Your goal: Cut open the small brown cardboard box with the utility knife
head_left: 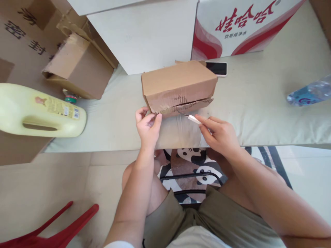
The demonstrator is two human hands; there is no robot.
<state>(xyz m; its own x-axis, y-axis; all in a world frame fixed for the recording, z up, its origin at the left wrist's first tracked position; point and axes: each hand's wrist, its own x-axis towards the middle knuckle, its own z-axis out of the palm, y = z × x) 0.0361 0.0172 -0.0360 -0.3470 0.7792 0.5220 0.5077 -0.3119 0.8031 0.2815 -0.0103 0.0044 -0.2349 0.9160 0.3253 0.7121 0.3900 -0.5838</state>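
Resting on the table (258,117), the box (178,79) sits within easy reach. The left hand (148,126) pinches its near left corner, seemingly to steady it; the right hand (219,133) grips the knife (193,119), leaving its tip free at the torn side.

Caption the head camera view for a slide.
Left hand gripping the corner of a cardboard box, right hand holding a white-handled tool at the box's torn side.

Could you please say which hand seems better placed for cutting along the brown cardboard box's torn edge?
Probably the right hand: it holds the slim white-handled tool, tip by the torn edge; the left hand holds the box by one corner.
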